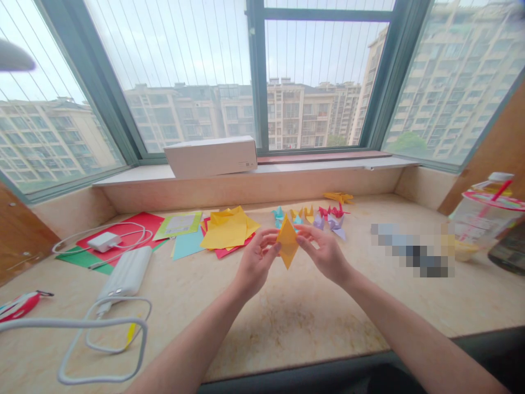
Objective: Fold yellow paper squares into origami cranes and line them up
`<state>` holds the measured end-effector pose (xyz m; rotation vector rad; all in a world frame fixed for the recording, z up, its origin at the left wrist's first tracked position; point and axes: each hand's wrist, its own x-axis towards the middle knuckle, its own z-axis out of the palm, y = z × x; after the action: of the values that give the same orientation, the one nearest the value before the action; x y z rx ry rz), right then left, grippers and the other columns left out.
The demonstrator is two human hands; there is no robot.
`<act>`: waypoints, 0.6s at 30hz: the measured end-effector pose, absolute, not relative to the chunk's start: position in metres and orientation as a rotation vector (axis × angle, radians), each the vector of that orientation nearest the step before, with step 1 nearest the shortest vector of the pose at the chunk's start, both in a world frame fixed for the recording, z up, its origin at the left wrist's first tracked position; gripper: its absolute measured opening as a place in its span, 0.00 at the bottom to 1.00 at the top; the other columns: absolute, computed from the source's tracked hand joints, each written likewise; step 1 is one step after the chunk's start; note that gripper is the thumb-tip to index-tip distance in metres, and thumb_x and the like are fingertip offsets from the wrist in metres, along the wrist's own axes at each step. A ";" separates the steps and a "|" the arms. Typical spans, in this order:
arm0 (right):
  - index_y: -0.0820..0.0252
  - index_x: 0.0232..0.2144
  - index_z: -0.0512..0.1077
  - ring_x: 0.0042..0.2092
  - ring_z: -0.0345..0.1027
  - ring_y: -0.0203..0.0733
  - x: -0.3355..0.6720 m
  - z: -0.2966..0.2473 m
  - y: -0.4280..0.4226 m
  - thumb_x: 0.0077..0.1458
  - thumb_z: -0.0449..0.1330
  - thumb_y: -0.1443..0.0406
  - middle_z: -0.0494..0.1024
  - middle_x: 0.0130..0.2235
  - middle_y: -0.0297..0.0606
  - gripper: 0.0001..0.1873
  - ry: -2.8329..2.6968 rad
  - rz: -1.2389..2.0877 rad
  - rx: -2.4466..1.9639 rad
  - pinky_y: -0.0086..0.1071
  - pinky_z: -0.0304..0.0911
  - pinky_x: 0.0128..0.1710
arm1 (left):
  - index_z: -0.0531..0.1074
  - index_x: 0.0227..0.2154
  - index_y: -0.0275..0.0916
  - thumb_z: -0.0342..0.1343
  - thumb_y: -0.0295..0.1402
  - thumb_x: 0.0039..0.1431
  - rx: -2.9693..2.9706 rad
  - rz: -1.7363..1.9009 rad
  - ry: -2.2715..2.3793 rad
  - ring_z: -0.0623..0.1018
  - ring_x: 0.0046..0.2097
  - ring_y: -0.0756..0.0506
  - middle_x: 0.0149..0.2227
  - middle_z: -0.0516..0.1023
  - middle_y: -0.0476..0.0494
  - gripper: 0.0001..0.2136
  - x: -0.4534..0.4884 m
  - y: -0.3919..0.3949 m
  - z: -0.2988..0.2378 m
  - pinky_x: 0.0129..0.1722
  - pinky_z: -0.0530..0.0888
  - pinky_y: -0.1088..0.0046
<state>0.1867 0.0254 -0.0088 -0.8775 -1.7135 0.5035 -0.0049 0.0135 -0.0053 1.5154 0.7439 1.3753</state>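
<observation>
A yellow-orange origami paper [288,243], folded into a narrow diamond, is held upright above the counter between both hands. My left hand [259,257] pinches its left edge, thumb in front and fingers behind. At the right edge, my right hand [322,251] grips it with thumb and fingers. Just behind stand several small folded paper cranes: blue ones [279,214], yellow ones [307,212], red ones [333,211] and lilac ones [337,225]. Loose yellow paper sheets [225,230] lie left of the hands, over red sheets.
On the left are a white charger [104,241], a power bank [127,273] and cables [102,377]. A white box [211,157] rests on the window ledge. To the right stand a plastic cup [476,224] and a dark container [511,246]. A yellow folded paper piece [338,197] lies at the back.
</observation>
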 end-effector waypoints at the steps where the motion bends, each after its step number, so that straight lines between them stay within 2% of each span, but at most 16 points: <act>1: 0.58 0.47 0.75 0.36 0.72 0.41 0.186 -0.009 0.025 0.62 0.58 0.57 0.81 0.39 0.40 0.16 -1.724 0.546 -0.891 0.34 0.68 0.37 | 0.69 0.48 0.40 0.60 0.37 0.60 1.500 1.377 0.737 0.78 0.42 0.45 0.41 0.79 0.42 0.15 -0.005 0.013 -0.005 0.37 0.75 0.72; 5: 0.58 0.42 0.78 0.34 0.71 0.41 0.185 -0.009 0.024 0.63 0.55 0.56 0.81 0.35 0.38 0.16 -1.742 0.628 -0.877 0.34 0.66 0.36 | 0.68 0.49 0.39 0.60 0.36 0.59 1.493 1.369 0.747 0.77 0.42 0.45 0.42 0.79 0.41 0.17 -0.006 0.013 -0.004 0.37 0.75 0.72; 11: 0.59 0.40 0.78 0.33 0.69 0.40 0.185 -0.008 0.022 0.62 0.56 0.56 0.80 0.32 0.38 0.15 -1.721 0.617 -0.864 0.34 0.65 0.36 | 0.69 0.50 0.37 0.60 0.37 0.59 1.502 1.299 0.742 0.78 0.42 0.44 0.41 0.79 0.39 0.18 -0.007 0.013 -0.003 0.37 0.75 0.71; 18: 0.60 0.39 0.77 0.29 0.70 0.38 0.185 -0.010 0.022 0.61 0.57 0.55 0.79 0.30 0.37 0.15 -1.663 0.689 -0.871 0.31 0.66 0.31 | 0.68 0.53 0.37 0.61 0.40 0.57 1.478 1.321 0.791 0.76 0.31 0.49 0.34 0.80 0.44 0.23 -0.006 0.010 0.002 0.31 0.73 0.73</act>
<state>0.1846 0.0219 -0.0102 -0.8709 -1.6627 0.6888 -0.0056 0.0101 0.0021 1.4776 0.7905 1.3213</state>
